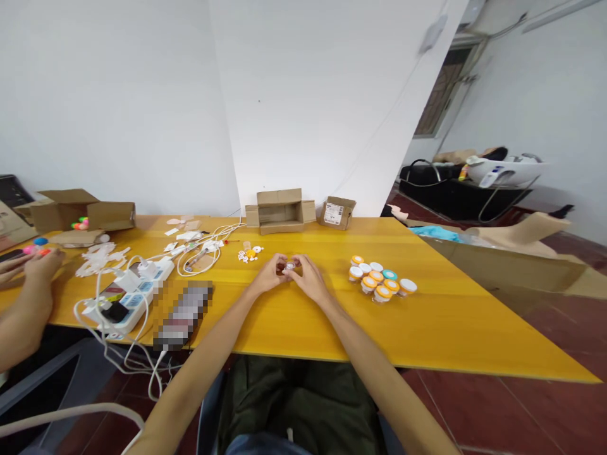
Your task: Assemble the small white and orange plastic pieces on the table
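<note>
Over the middle of the table, my left hand point(271, 273) and my right hand point(307, 276) meet with bent fingers around a small clear-and-white round piece point(289, 266). Fingertips of both hands touch it, and its exact kind is too small to make out. To the right stands a cluster of small clear jars point(376, 276) with orange, white and teal lids. Left of my hands and a little farther back lies a loose pile of small white and yellow plastic parts point(250, 254).
Two cardboard boxes, one open point(281, 215) and one smaller point(336, 213), stand by the wall. At left are a power strip point(142, 296), tangled white cables point(203, 256) and a pixelated phone point(184, 315). Another person's hands point(38, 268) hold coloured balls at the far left.
</note>
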Demonstrator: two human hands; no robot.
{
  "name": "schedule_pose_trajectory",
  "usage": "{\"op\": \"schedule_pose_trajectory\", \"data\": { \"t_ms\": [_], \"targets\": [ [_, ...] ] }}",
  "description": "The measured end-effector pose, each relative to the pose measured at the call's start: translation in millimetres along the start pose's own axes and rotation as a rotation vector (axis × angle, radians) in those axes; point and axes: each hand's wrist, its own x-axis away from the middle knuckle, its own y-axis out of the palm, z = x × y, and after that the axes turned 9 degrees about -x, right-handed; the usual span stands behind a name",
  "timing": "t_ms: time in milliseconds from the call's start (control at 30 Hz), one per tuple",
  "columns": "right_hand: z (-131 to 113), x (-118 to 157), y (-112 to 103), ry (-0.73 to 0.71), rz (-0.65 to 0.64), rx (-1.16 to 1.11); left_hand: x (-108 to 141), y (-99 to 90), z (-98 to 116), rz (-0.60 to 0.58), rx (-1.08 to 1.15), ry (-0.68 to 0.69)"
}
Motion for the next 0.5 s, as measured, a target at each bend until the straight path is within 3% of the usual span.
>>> {"op": "schedule_pose_trajectory", "data": {
  "t_ms": [500],
  "targets": [
    [0.9,-4.7,2.9,0.04,0.006,-0.056,-0.2,-1.9,1.4,-0.025,0.033,-0.019]
  ]
}}
